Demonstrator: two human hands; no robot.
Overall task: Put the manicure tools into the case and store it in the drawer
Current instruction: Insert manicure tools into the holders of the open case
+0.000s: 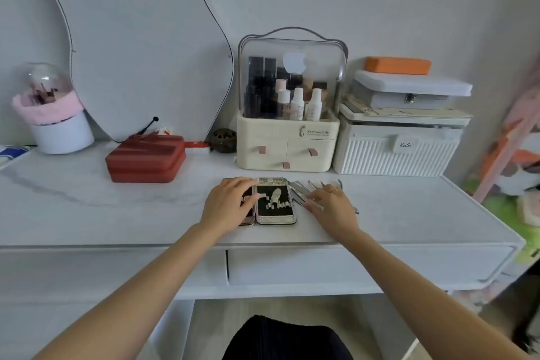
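A small manicure case (pixel 276 202) lies open flat on the white desk (pixel 117 213), its black lining and silver holding clips showing. My left hand (pixel 229 203) rests with fingers spread on the case's left half and hides most of it. Several loose silver manicure tools (pixel 304 188) lie in a row just right of the case. My right hand (pixel 331 206) lies over their near ends, fingers spread and touching them; no grip on any tool is visible. The desk drawer (pixel 365 266) below the front edge is closed.
Behind the case stands a cream cosmetics organiser (pixel 287 140) with small drawers. White storage boxes (pixel 400 149) are stacked at the back right, a red box (pixel 146 159) at the back left, and a white pot with a pink cloth (pixel 58 126) at the far left.
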